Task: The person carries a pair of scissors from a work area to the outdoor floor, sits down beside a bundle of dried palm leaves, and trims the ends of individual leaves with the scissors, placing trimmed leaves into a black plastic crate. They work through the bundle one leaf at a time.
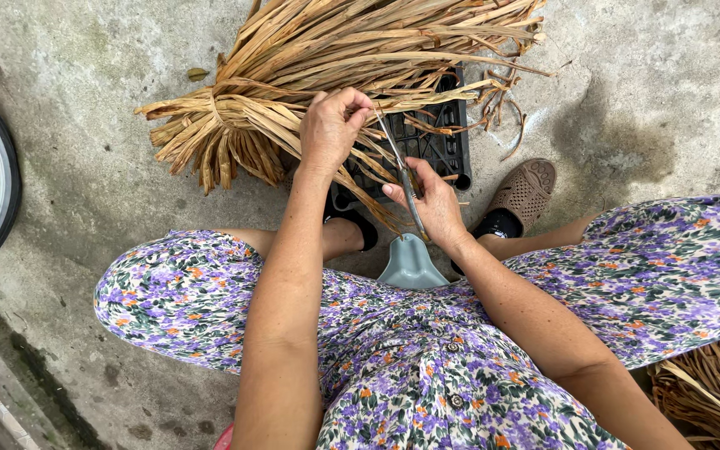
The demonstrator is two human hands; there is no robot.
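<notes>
Left hand (332, 127) is pinched shut on 1 dry leaf strip (393, 150), right hand (431, 204) closed lower down it, so a hard tug could probably snap it.

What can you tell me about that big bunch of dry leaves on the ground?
The leaf bundle is made of long, flat, tan strips that look dry and stiff, some curled at the ends. A strip of the same stuff ties it near its left end. It lies on the concrete floor, partly over a black crate. The left hand grips a few strips, and one thin strip runs down to the right hand.
</notes>
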